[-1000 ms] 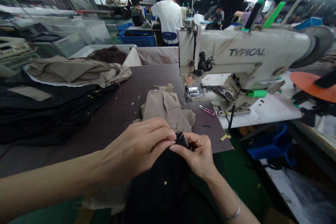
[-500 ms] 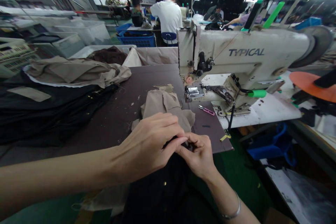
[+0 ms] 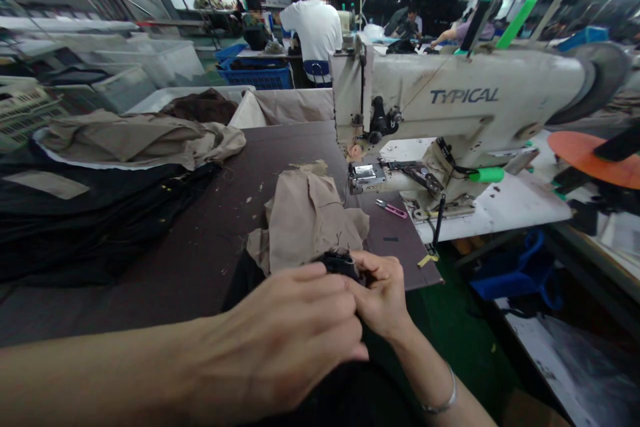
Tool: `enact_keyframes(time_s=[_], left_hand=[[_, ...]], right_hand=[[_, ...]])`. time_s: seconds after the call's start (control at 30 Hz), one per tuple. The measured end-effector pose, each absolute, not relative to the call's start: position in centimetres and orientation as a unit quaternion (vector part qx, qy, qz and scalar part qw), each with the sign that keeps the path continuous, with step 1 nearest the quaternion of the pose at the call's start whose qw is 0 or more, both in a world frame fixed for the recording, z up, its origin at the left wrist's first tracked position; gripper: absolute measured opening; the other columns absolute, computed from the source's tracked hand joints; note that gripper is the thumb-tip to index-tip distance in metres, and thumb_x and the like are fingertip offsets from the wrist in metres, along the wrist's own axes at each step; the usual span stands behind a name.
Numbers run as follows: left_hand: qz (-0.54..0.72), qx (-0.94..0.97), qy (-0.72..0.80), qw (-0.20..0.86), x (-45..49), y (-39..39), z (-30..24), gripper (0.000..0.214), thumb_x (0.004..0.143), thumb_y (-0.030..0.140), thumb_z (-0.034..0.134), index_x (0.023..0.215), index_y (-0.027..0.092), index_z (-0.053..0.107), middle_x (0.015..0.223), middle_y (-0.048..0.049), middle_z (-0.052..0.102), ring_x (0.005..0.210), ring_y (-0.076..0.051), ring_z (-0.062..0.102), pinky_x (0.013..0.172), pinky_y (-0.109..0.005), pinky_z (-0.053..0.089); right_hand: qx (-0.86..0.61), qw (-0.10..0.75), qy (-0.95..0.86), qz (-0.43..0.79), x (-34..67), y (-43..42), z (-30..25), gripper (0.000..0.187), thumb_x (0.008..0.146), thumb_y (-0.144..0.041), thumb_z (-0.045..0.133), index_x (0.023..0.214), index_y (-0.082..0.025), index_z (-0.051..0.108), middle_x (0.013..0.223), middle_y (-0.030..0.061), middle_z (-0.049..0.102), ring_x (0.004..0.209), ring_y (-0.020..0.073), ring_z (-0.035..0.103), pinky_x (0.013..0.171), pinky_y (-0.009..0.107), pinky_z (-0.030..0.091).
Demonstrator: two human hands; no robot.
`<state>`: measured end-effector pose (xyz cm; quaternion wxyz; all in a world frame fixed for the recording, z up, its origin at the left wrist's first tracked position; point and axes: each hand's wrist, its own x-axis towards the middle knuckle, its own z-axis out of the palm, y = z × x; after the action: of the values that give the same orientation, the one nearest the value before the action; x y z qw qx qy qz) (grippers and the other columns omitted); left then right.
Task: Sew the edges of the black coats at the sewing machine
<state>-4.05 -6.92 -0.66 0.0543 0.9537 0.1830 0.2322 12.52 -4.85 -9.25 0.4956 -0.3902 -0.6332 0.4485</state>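
A black garment with a beige inner cloth hangs over the table's near edge, its beige part lying on the tabletop. My right hand pinches a bunched black edge of the garment, where loose threads stick up. Close beside it, my left hand is curled over the same black fabric with the fingers together; its fingertips are partly hidden. Beyond the hands stands a white sewing machine marked TYPICAL. Pink thread snips lie on the table near its arm.
Dark and beige garments are piled on the left of the brown table. Plastic bins stand behind. A person in a white shirt sits farther back. On the right is an orange disc.
My left hand has moved down and toward me, uncovering the black fabric edge and more of the beige cloth. My right hand stays nearly in place, still pinching.
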Motion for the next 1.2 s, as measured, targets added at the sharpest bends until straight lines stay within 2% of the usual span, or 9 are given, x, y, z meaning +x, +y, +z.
enact_keyframes(time_s=[0.07, 0.2, 0.33, 0.43, 0.57, 0.77, 0.93, 1.1, 1.2], left_hand=[[0.256, 0.929, 0.264, 0.024, -5.1, -6.2, -0.1, 0.003, 0.092, 0.014, 0.062, 0.094, 0.016, 0.062, 0.085, -0.0020, 0.062, 0.079, -0.016, 0.054, 0.073, -0.032, 0.041], [0.229, 0.912, 0.340, 0.003, -6.1, -4.9, 0.6, 0.011, 0.091, 0.013, 0.062, 0.102, 0.016, 0.061, 0.091, -0.0022, 0.062, 0.085, -0.016, 0.055, 0.076, -0.029, 0.043], [0.228, 0.919, 0.322, 0.014, -6.0, -4.8, 0.4, 0.009, 0.093, 0.010, 0.059, 0.099, 0.015, 0.061, 0.089, -0.0024, 0.062, 0.082, -0.015, 0.055, 0.073, -0.028, 0.045], [0.228, 0.924, 0.306, 0.024, -6.2, -5.0, -0.3, 0.013, 0.091, 0.005, 0.058, 0.099, 0.014, 0.062, 0.087, -0.0028, 0.062, 0.081, -0.016, 0.055, 0.072, -0.029, 0.045], [0.248, 0.941, 0.223, -0.052, -6.7, -5.1, -1.0, 0.020, 0.087, -0.002, 0.054, 0.101, 0.011, 0.060, 0.091, -0.0062, 0.066, 0.083, -0.018, 0.056, 0.080, -0.033, 0.047], [0.260, 0.939, 0.180, -0.137, -6.9, -4.9, -1.1, 0.023, 0.100, 0.014, 0.040, 0.101, 0.010, 0.062, 0.087, -0.0068, 0.067, 0.081, -0.018, 0.058, 0.077, -0.032, 0.047], [0.265, 0.939, 0.162, -0.146, -7.0, -4.9, -1.5, 0.021, 0.098, 0.013, 0.045, 0.104, 0.006, 0.064, 0.091, -0.0092, 0.067, 0.083, -0.019, 0.058, 0.074, -0.033, 0.047], [0.274, 0.939, 0.157, -0.138, -7.4, -5.0, -2.0, 0.020, 0.094, 0.012, 0.051, 0.106, 0.003, 0.064, 0.091, -0.0096, 0.067, 0.082, -0.019, 0.059, 0.070, -0.033, 0.047], [0.298, 0.927, 0.193, -0.124, -7.7, -5.2, -2.8, 0.019, 0.087, 0.008, 0.062, 0.105, 0.005, 0.065, 0.088, -0.0077, 0.068, 0.080, -0.018, 0.059, 0.071, -0.033, 0.047]], right_hand=[[-0.386, 0.501, -0.634, 0.444, 12.5, -4.9, -9.3, 0.031, 0.077, -0.040, 0.075, 0.068, -0.011, 0.069, 0.057, -0.0017, 0.047, 0.054, 0.0048, 0.036, 0.051, 0.017, 0.032], [-0.375, 0.509, -0.634, 0.445, 12.5, -4.9, -9.2, 0.023, 0.075, -0.033, 0.079, 0.075, -0.012, 0.072, 0.056, -0.0035, 0.047, 0.052, 0.0034, 0.035, 0.050, 0.016, 0.029], [-0.371, 0.515, -0.624, 0.456, 12.4, -5.0, -9.2, 0.020, 0.073, -0.030, 0.081, 0.079, -0.012, 0.074, 0.058, -0.0039, 0.050, 0.053, 0.0030, 0.036, 0.051, 0.016, 0.030], [-0.372, 0.501, -0.599, 0.502, 12.4, -5.0, -9.5, 0.024, 0.071, -0.033, 0.082, 0.075, -0.011, 0.072, 0.058, -0.0032, 0.047, 0.054, 0.0038, 0.035, 0.052, 0.017, 0.029], [-0.356, 0.490, -0.543, 0.582, 12.3, -4.9, -10.1, 0.028, 0.069, -0.033, 0.084, 0.073, -0.010, 0.069, 0.061, -0.0026, 0.044, 0.056, 0.0041, 0.034, 0.054, 0.018, 0.033], [-0.342, 0.494, -0.531, 0.598, 12.4, -4.8, -10.3, 0.028, 0.068, -0.031, 0.085, 0.071, -0.010, 0.066, 0.061, -0.0027, 0.044, 0.058, 0.0042, 0.037, 0.054, 0.017, 0.033], [-0.354, 0.504, -0.571, 0.542, 12.6, -4.8, -10.1, 0.025, 0.070, -0.029, 0.084, 0.069, -0.010, 0.067, 0.059, -0.0031, 0.043, 0.056, 0.0036, 0.036, 0.053, 0.016, 0.031], [-0.368, 0.521, -0.613, 0.466, 12.6, -5.1, -9.8, 0.020, 0.071, -0.028, 0.082, 0.073, -0.010, 0.074, 0.061, -0.0016, 0.053, 0.056, 0.0050, 0.041, 0.055, 0.017, 0.036], [-0.372, 0.524, -0.620, 0.450, 12.5, -5.2, -9.7, 0.017, 0.072, -0.026, 0.082, 0.078, -0.012, 0.076, 0.063, -0.0013, 0.057, 0.056, 0.0058, 0.044, 0.055, 0.017, 0.038]])
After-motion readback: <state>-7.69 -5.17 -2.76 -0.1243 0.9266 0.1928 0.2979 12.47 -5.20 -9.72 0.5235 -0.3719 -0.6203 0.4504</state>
